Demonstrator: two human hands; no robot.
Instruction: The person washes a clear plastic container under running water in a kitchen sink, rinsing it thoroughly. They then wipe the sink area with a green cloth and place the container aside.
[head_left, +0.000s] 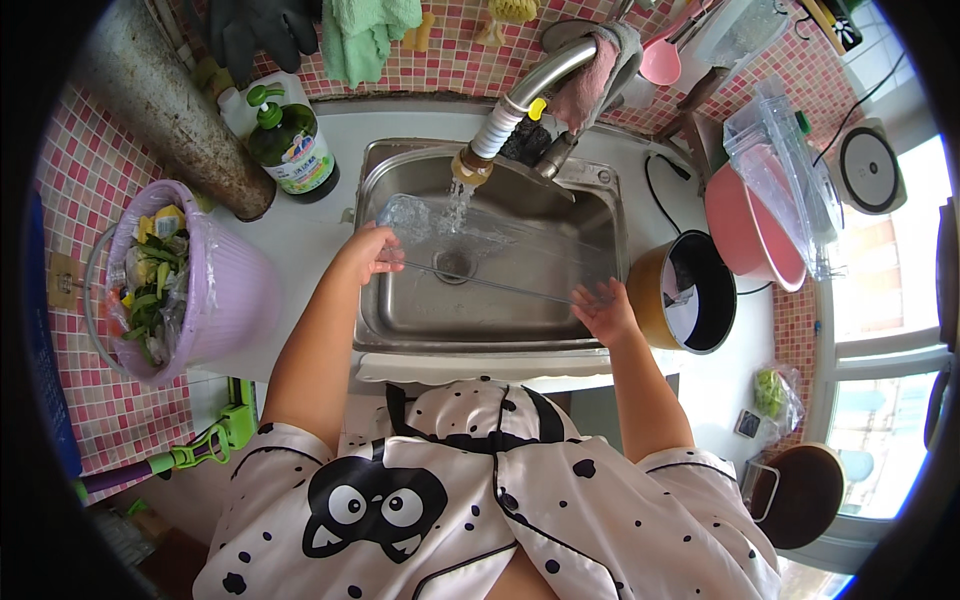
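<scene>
A clear, flat plastic panel or tray (510, 240) spans the stainless steel sink (487, 330), tilted, with water pooling on its left part. My left hand (373, 253) grips its left end, and my right hand (604, 309) grips its near right corner. Water runs from the metal faucet (551, 71), through its white ribbed extension (495, 131), onto the panel. The drain (454, 265) shows through and below it. A pink and grey cloth (589, 82) hangs over the faucet.
Left of the sink are a green pump bottle (292, 150), a rusty pipe (180, 112) and a lilac bin (232, 285) of scraps. On the right stand an open pot (649, 289), a pink basin (739, 217) with clear plastic containers (780, 165), and a black cable (660, 195).
</scene>
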